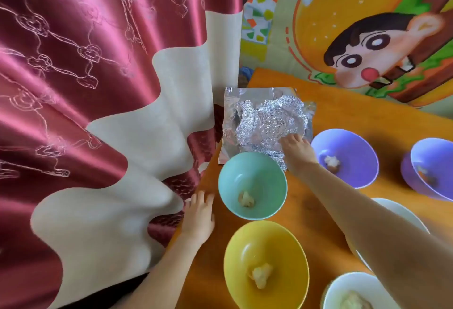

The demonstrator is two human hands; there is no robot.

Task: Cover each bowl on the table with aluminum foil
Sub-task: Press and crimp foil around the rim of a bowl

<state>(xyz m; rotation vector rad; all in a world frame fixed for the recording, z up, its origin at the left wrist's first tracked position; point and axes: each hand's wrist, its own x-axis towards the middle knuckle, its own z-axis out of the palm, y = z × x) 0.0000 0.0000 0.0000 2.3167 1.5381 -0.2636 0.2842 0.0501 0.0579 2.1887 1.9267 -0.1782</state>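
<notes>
Crumpled aluminum foil sheets (264, 122) lie at twelve o'clock from the uncovered teal bowl (252, 186). The right hand (295, 148) rests on them, fingers straight, gripping nothing. The left hand (199, 213) lies flat at the bowl's nine o'clock. Likely risk: creased foil tearing, or several sheets lifting together.

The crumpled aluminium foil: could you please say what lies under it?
A flat foil sheet shows beneath the crumpled foil, on the orange table; anything else underneath is hidden.
</notes>
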